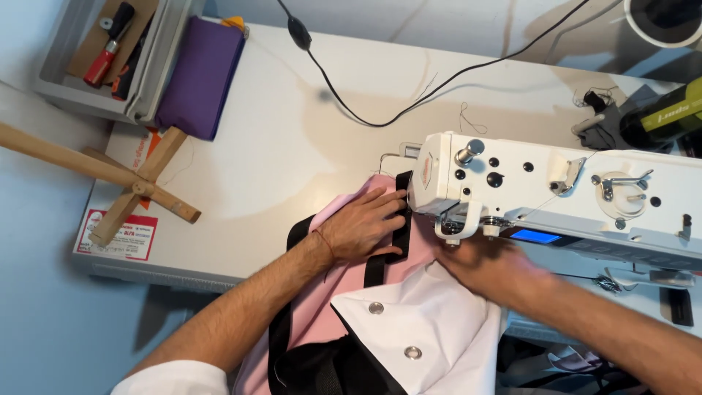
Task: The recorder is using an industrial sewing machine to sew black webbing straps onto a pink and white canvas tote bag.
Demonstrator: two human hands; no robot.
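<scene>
My left hand (pixel 364 223) lies flat, fingers spread, on pink fabric (pixel 322 307) and a black strap (pixel 400 219) just left of the white sewing machine's head (pixel 556 194). My right hand (pixel 486 267) is blurred, under the machine head near the needle, resting on the fabric; I cannot tell whether it grips anything. A white fabric panel (pixel 431 322) with two metal eyelets lies over the pink piece toward me.
The white table (pixel 292 132) carries a black cable (pixel 380 110), a purple pouch (pixel 199 77) and a grey bin (pixel 95 58) with tools at far left. A wooden cross stand (pixel 131 183) juts over the left edge. A green bottle (pixel 662 117) lies at right.
</scene>
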